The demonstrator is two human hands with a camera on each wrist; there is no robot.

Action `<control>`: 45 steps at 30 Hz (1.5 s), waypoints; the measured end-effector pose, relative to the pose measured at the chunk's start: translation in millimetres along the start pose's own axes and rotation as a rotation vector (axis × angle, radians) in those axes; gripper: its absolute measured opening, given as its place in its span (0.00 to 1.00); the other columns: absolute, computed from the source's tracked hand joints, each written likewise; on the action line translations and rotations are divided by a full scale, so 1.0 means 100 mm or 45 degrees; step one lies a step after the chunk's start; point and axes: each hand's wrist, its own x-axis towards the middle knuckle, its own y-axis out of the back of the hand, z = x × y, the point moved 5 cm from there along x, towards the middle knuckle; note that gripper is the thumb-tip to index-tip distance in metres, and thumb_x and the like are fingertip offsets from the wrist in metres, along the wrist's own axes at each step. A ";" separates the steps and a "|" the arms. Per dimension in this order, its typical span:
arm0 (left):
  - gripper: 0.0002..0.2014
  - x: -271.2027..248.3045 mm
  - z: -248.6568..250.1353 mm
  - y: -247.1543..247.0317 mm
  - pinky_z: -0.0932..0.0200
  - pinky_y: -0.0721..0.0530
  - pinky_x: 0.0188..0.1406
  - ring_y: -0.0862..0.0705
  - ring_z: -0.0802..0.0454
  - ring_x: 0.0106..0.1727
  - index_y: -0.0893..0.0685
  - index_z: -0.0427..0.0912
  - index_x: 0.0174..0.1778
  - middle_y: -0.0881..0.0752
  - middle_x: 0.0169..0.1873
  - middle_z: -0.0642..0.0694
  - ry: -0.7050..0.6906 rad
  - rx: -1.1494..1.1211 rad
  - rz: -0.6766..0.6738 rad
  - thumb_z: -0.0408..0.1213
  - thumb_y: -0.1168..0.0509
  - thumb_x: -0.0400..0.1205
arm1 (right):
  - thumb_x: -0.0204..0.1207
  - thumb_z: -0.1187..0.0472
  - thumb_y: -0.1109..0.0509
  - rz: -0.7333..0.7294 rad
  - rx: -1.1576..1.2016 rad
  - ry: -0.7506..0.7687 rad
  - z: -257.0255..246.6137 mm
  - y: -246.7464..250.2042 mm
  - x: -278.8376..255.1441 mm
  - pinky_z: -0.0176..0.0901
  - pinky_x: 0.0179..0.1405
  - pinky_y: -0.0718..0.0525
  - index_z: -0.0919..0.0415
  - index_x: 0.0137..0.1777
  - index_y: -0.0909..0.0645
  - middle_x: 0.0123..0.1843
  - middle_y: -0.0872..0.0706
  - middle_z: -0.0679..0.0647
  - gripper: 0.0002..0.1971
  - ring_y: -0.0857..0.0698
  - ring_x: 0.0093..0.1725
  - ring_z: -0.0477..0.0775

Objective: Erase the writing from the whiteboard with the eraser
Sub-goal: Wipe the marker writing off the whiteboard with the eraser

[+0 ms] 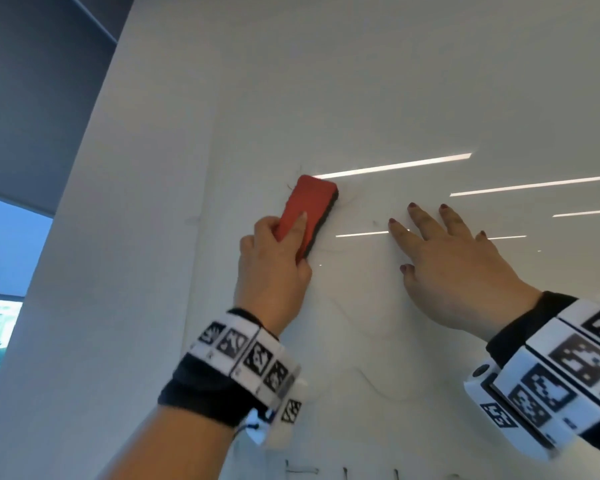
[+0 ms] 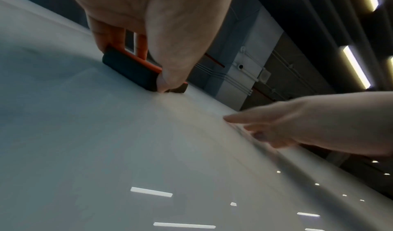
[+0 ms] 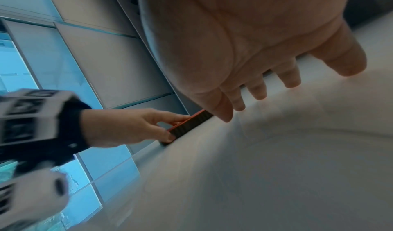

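Observation:
My left hand (image 1: 278, 251) grips a red eraser (image 1: 307, 206) with a dark felt pad, thumb and fingers on its two long sides. The felt lies flat against the glossy whiteboard (image 1: 395, 98). In the left wrist view the eraser (image 2: 132, 69) shows its dark pad on the board, pinched at its near end. My right hand (image 1: 447, 258) lies flat on the board to the right of the eraser, fingers straight and spread. Faint smears of wiped ink (image 1: 371, 372) run below the hands. Dark writing (image 1: 302, 471) shows at the bottom edge of the head view.
The whiteboard's left edge (image 1: 205, 202) meets a white wall, with a grey blind and a window (image 1: 11, 254) further left. Ceiling lights reflect as bright strips (image 1: 392, 166) on the board. The board's upper part is bare white.

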 end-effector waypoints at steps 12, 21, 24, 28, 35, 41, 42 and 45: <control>0.30 0.66 -0.19 0.14 0.48 0.29 0.63 0.34 0.36 0.66 0.41 0.55 0.81 0.39 0.73 0.40 0.205 0.055 -0.048 0.40 0.41 0.82 | 0.86 0.54 0.51 0.030 -0.029 0.029 0.20 -0.02 -0.15 0.63 0.80 0.45 0.42 0.84 0.59 0.85 0.63 0.42 0.30 0.62 0.84 0.51; 0.30 0.07 0.32 -0.03 0.53 0.29 0.62 0.34 0.41 0.64 0.41 0.58 0.81 0.39 0.73 0.43 -0.112 -0.038 -0.047 0.40 0.41 0.82 | 0.86 0.54 0.50 0.055 0.002 0.019 0.21 -0.03 -0.16 0.63 0.80 0.45 0.42 0.84 0.58 0.85 0.62 0.42 0.30 0.61 0.84 0.51; 0.30 -0.34 0.33 -0.04 0.53 0.27 0.61 0.32 0.42 0.62 0.40 0.58 0.80 0.37 0.73 0.43 -0.208 -0.055 -0.055 0.40 0.40 0.82 | 0.85 0.54 0.50 0.061 0.017 0.002 0.23 -0.04 -0.18 0.64 0.80 0.44 0.41 0.84 0.57 0.85 0.61 0.41 0.30 0.60 0.84 0.51; 0.30 -0.39 0.12 0.00 0.54 0.29 0.65 0.32 0.41 0.66 0.39 0.59 0.80 0.37 0.74 0.44 -0.144 -0.073 -0.099 0.41 0.39 0.82 | 0.85 0.54 0.50 0.052 0.019 -0.035 0.31 -0.05 -0.25 0.63 0.80 0.44 0.41 0.84 0.58 0.85 0.62 0.41 0.30 0.60 0.84 0.50; 0.30 0.49 0.28 0.05 0.49 0.30 0.65 0.34 0.37 0.67 0.39 0.58 0.80 0.38 0.73 0.42 0.015 -0.047 -0.115 0.40 0.39 0.81 | 0.85 0.54 0.50 0.043 0.000 -0.059 0.41 -0.05 -0.35 0.64 0.77 0.42 0.40 0.83 0.58 0.85 0.63 0.40 0.30 0.60 0.84 0.49; 0.30 0.78 0.69 -0.04 0.52 0.30 0.63 0.34 0.39 0.66 0.39 0.59 0.80 0.38 0.72 0.43 -0.042 -0.072 -0.149 0.39 0.41 0.82 | 0.85 0.54 0.50 0.074 0.011 -0.023 0.48 -0.01 -0.35 0.62 0.78 0.39 0.38 0.83 0.54 0.85 0.58 0.39 0.29 0.57 0.84 0.49; 0.30 0.71 0.75 -0.06 0.53 0.30 0.63 0.34 0.39 0.66 0.39 0.59 0.80 0.38 0.72 0.43 -0.078 -0.070 -0.144 0.39 0.41 0.82 | 0.85 0.54 0.49 0.075 0.014 -0.015 0.49 0.00 -0.35 0.63 0.78 0.39 0.38 0.83 0.53 0.85 0.57 0.39 0.29 0.56 0.84 0.49; 0.30 0.34 0.90 -0.12 0.53 0.29 0.61 0.33 0.39 0.63 0.38 0.58 0.80 0.37 0.72 0.43 -0.181 -0.073 -0.121 0.40 0.40 0.81 | 0.85 0.55 0.49 0.062 0.011 0.005 0.51 -0.01 -0.36 0.63 0.78 0.40 0.40 0.84 0.53 0.85 0.57 0.41 0.29 0.57 0.84 0.50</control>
